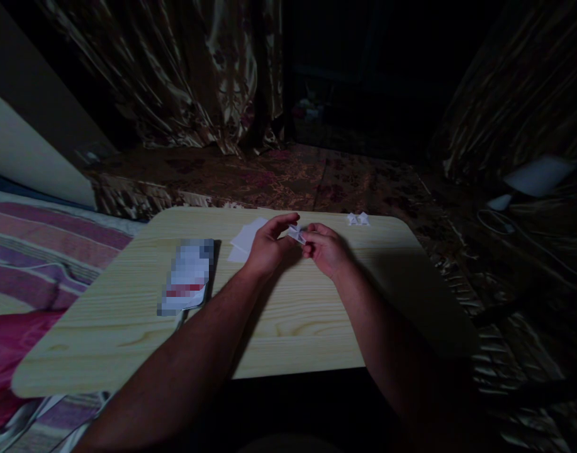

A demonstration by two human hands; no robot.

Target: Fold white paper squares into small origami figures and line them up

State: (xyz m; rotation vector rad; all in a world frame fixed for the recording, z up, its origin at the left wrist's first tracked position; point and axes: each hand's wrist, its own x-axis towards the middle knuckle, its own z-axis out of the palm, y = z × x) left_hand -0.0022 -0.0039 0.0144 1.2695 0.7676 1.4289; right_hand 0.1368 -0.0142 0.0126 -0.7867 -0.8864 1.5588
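Between my two hands, above the far middle of the wooden table point(292, 327), is a small piece of folded white paper point(296, 234). My right hand point(326, 246) pinches its right side between thumb and fingers. On its left side, my left hand point(272, 244) has its thumb at the paper's edge and its index finger arched over it. Behind my left hand lie loose white paper sheets point(245, 240), partly covered by that hand. Two small folded white paper pieces point(358, 219) sit side by side near the table's far right edge.
A phone-like device point(187, 277), its screen blurred out, lies on the table's left with a cable point(179, 319) at its near end. A striped bedspread point(28, 251) is at the left. Curtains point(212, 75) hang behind, and a white lamp point(538, 176) stands at the right.
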